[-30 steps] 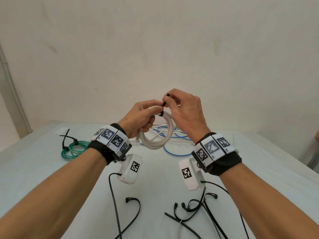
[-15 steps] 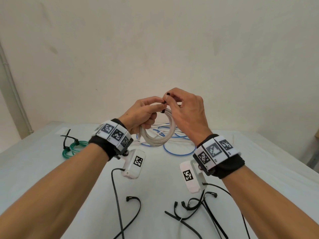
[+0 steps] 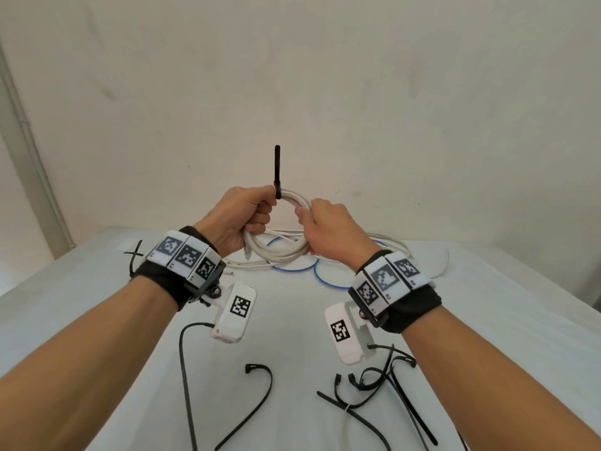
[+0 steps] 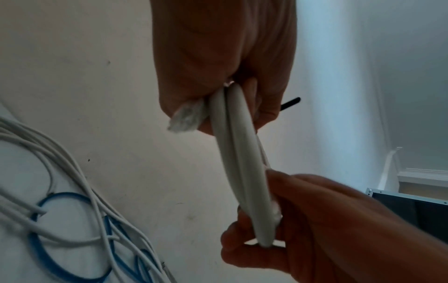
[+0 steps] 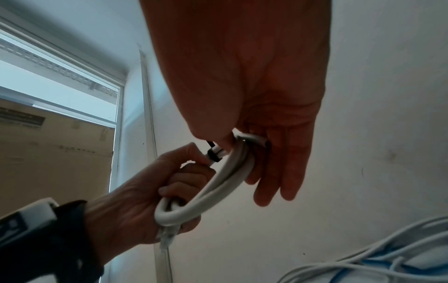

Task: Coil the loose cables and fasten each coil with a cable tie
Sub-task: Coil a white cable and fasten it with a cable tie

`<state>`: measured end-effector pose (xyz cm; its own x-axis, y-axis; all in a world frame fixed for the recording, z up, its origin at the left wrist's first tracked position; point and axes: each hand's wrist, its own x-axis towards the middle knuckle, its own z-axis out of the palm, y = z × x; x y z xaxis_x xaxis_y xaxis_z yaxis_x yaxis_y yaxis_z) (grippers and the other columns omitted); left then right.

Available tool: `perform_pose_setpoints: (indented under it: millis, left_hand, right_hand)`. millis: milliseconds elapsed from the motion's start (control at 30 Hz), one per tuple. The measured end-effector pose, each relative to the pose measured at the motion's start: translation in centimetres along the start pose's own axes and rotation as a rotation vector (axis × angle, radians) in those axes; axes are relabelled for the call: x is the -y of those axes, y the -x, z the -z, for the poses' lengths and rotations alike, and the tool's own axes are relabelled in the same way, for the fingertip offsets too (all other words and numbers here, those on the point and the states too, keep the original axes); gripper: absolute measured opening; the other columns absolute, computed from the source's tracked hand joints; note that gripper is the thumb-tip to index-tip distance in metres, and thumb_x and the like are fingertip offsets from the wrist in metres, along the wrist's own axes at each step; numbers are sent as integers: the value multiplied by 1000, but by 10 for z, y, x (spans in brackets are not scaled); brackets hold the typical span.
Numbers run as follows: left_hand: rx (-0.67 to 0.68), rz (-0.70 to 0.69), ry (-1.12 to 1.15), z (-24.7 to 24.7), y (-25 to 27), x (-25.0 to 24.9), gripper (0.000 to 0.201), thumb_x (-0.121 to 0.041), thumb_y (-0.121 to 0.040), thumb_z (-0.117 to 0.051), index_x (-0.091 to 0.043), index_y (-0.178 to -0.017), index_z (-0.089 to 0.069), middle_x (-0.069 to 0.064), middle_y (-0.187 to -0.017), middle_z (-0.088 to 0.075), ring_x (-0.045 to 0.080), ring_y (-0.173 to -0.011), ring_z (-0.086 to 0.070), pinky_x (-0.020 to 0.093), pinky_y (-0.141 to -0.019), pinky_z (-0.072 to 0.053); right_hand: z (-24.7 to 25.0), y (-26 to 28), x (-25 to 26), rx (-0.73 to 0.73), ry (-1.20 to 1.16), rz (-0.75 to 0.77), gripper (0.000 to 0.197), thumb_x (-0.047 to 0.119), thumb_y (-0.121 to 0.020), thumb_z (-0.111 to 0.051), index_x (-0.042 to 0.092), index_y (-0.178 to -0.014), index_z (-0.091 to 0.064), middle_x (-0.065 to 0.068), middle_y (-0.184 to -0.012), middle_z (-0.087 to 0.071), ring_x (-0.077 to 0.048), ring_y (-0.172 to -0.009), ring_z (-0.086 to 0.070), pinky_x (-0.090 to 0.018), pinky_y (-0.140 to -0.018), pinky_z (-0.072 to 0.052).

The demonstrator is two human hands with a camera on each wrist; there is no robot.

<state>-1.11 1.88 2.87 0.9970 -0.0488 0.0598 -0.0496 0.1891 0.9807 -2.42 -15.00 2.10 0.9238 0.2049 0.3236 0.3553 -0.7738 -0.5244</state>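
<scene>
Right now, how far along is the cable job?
Done: the black cable tie wraps the white cable coil, tail standing up. In hand: left hand and right hand grip that coil. Left: loose white cables and blue cable on the table; spare ties wait.

The white cable coil [image 3: 282, 252] looks like smooth, slightly glossy plastic sheathing, bound by a matt black plastic cable tie [image 3: 277, 172]. The table [image 3: 97, 320] is covered in a pale, matt cloth-like sheet, and the loose ties [image 3: 260, 402] on it are thin dark plastic strips. The wall [image 3: 325, 76] behind is matt painted plaster with faint scuffs.
</scene>
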Motion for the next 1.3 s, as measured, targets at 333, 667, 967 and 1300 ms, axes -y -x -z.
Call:
perform_pose_setpoints:
  millis: [333,667,967,1300]
  left_hand:
    - [-108,35,-286,5,12,20,13,-15,-104,-55,-2,-101,-55,13,-84,-57,23,-68,-64,30,-54,-58]
    - [9,195,-561,71,14,14,25,-10,-109,-45,11,-113,-58,17,-84,-63,18,-59,-71,28,-56,-62]
    - [-37,411,-856,160,7,50,17,-19,-110,-46,-5,-110,-56,11,-82,-53,17,-57,-60,29,-48,-57]
    - [-21,412,-1747,152,7,44,27,-31,-104,-51,-6,-114,-58,6,-91,-62,19,-66,-65,27,-58,-50]
  right_hand:
    - [-15,-5,8,-91,-86,-178,30,20,-109,-38,4,-89,-56,-19,-93,-67,-32,-64,-74,-45,-70,-64]
    - [-34,1,8,401,-310,-236,50,48,-106,-51,0,-108,-62,-13,-95,-77,-25,-86,-78,-42,-84,-64]
    - [-44,3,-4,466,-234,-174,36,37,-107,-51,5,-110,-66,-6,-95,-77,-18,-82,-77,-38,-82,-63]
    - [-52,-2,-19,444,-197,-236,36,34,-107,-51,2,-109,-67,-3,-90,-76,-14,-71,-75,-30,-67,-60]
